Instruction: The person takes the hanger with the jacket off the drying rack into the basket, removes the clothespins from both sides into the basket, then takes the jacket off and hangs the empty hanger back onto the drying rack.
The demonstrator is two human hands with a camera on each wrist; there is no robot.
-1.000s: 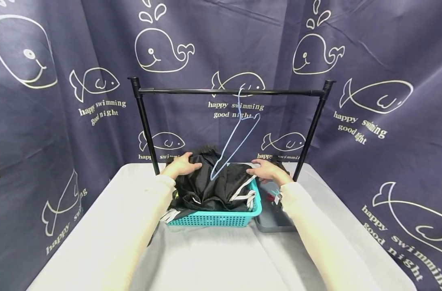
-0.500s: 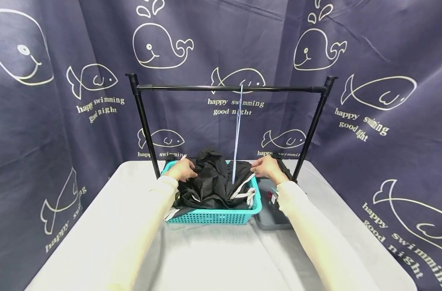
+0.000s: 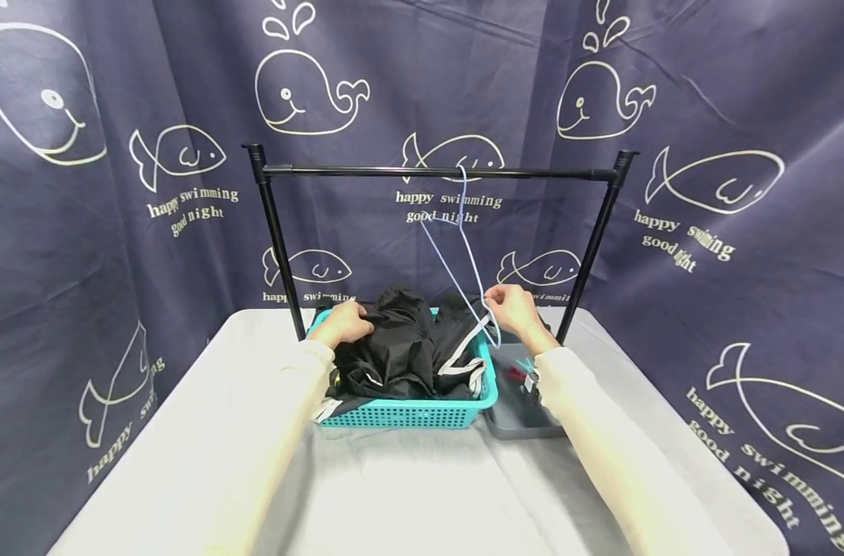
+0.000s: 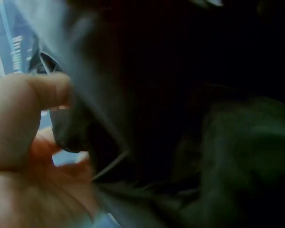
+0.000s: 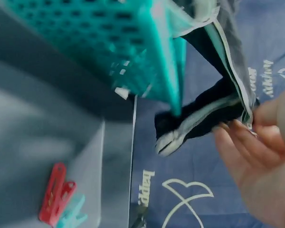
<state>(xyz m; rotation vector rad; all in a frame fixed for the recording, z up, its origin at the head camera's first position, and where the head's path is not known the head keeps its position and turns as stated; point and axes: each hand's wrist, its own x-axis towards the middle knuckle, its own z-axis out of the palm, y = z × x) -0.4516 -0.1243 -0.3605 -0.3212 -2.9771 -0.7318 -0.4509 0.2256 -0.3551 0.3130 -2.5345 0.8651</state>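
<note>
A black garment with white trim [image 3: 401,347] lies heaped in a turquoise basket [image 3: 404,418]. My left hand [image 3: 345,323] grips its left part. In the left wrist view the thumb and fingers [image 4: 52,90] are on either side of dark cloth, much of it blurred. With the right hand [image 3: 515,310] I pinch the garment's white-edged border, lifted above the basket's right rim. The right wrist view shows the fingertips [image 5: 235,130] on that border, the cloth hanging beside the basket wall. A light blue hanger [image 3: 472,251] hangs close by, its lower end overlapping the garment in the head view.
A black rack [image 3: 366,171] stands over the basket, its bar carrying the hanger. Right of the basket sits a grey tray [image 3: 522,431] with a red peg [image 5: 56,197] and a teal peg [image 5: 72,213] inside. A printed blue curtain [image 3: 394,69] encloses the white table [image 3: 408,486].
The hanger has swung round on the bar. My left hand has come down onto the garment and grips it. The right hand has taken the white-edged border and raised it slightly.
</note>
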